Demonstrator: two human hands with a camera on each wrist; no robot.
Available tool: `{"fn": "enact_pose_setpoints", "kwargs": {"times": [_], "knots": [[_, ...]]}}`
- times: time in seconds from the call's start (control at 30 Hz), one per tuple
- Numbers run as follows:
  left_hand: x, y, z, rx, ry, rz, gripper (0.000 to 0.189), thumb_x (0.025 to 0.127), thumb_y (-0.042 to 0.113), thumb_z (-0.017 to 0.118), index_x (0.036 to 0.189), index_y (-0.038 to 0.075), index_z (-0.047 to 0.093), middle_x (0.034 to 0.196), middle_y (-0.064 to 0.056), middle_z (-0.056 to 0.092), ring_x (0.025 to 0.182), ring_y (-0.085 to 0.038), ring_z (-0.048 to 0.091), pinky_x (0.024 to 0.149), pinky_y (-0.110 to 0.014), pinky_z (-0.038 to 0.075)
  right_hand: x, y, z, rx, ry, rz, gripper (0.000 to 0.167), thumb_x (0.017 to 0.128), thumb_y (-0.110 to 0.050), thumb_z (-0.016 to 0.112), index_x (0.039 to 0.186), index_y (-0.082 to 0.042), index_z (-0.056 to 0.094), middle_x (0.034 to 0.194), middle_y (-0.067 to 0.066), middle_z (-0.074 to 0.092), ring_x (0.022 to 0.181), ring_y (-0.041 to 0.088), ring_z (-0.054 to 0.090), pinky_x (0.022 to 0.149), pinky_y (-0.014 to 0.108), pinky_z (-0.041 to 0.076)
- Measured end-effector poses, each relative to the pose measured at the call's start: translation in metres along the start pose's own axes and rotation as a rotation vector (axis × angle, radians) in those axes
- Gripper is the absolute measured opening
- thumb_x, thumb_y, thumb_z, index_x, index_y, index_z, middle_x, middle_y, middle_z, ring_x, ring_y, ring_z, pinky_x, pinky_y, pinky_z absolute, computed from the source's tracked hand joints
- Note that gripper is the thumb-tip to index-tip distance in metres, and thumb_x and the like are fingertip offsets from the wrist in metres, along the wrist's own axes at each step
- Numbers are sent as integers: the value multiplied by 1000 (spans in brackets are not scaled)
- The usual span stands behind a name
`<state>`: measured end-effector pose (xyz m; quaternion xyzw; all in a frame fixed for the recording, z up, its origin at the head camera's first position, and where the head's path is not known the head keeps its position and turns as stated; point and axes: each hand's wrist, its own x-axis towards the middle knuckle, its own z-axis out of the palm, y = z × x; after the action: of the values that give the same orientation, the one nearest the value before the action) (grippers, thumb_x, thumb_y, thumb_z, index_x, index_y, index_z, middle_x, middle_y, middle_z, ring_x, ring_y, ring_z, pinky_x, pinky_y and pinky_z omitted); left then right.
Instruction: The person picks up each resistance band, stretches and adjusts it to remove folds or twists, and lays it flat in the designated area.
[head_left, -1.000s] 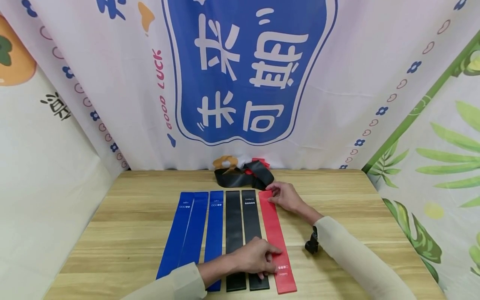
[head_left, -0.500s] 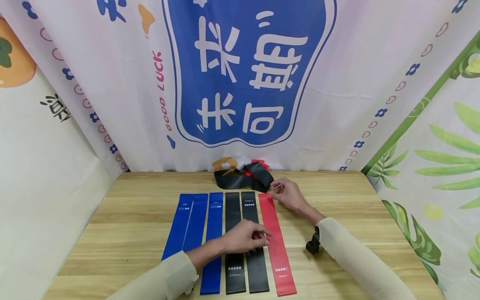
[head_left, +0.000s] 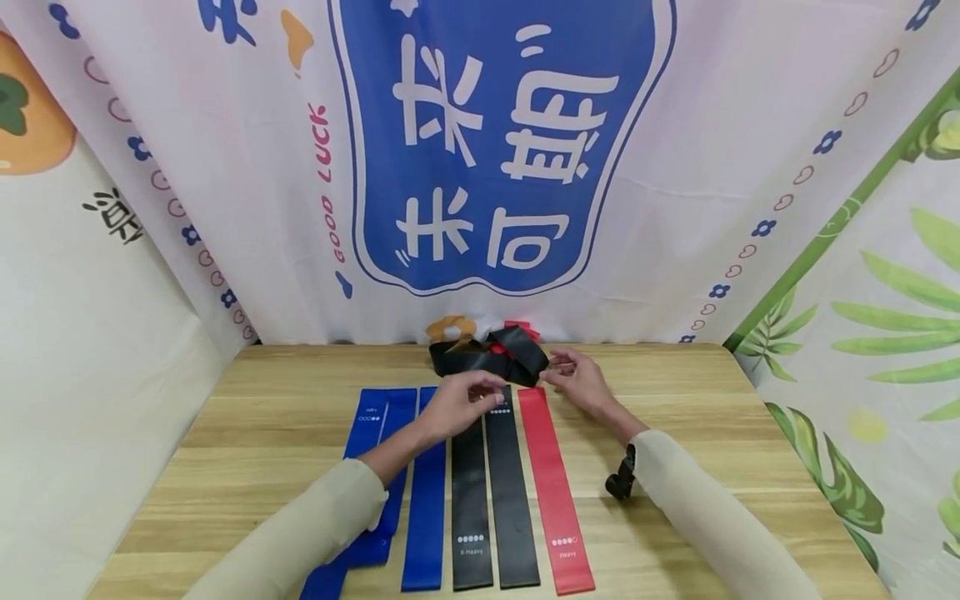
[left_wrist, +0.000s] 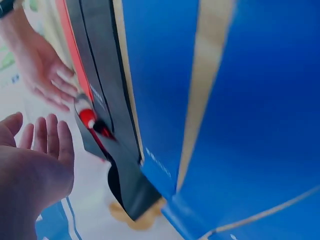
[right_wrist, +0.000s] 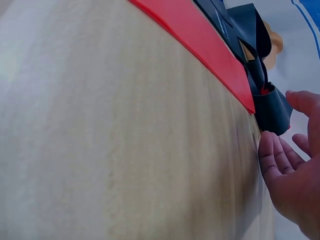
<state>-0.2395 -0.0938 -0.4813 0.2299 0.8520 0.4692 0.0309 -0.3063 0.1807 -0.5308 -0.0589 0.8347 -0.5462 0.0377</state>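
Observation:
Flat resistance bands lie side by side on the table. A red band [head_left: 555, 492] marked Heavy is rightmost, with two black bands [head_left: 471, 500] beside it and blue bands [head_left: 423, 521] further left. Behind them sits a crumpled black band [head_left: 474, 362], tangled with a bit of red band [head_left: 522, 328]. My left hand [head_left: 459, 404] hovers over the far ends of the black bands, fingers loosely bent and holding nothing; in the left wrist view its palm [left_wrist: 37, 167] shows. My right hand [head_left: 581, 385] is at the crumpled band's right end, thumb and fingers [right_wrist: 272, 155] spread apart.
The wooden table [head_left: 675, 500] ends at a printed cloth backdrop [head_left: 675, 208] right behind the crumpled band. More cloth hangs along both sides. A small black device [head_left: 621, 479] is at the right sleeve's cuff.
My left hand has left the near end of the red band and moved away from me and leftward. My right hand has let go of the red band's far end and shifted toward the crumpled band.

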Motion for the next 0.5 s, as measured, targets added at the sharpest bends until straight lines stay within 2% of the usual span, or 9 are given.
{"fn": "enact_pose_setpoints", "kwargs": {"times": [0.13,0.3,0.5], "knots": [[12,-7,-12,7,91,-11,25,101,12,74,126,7,74,119,-12,76,102,-20,72,93,-38,61,3,1,0,46,-22,19,65,96,-18,80,152,1,52,137,22,65,119,36,67,84,38,64],[28,-16,-27,-1,153,19,25,102,10,71,127,3,72,121,-16,74,103,-24,73,91,-38,61,5,1,-3,47,-2,21,63,97,-18,80,151,1,53,137,23,64,117,36,67,82,36,64],[35,-32,-47,46,229,42,27,100,3,72,126,-5,71,123,-24,72,112,-35,70,98,-50,59,8,2,2,18,-40,34,61,97,-19,79,150,0,54,136,21,65,115,32,67,84,34,63]]}}
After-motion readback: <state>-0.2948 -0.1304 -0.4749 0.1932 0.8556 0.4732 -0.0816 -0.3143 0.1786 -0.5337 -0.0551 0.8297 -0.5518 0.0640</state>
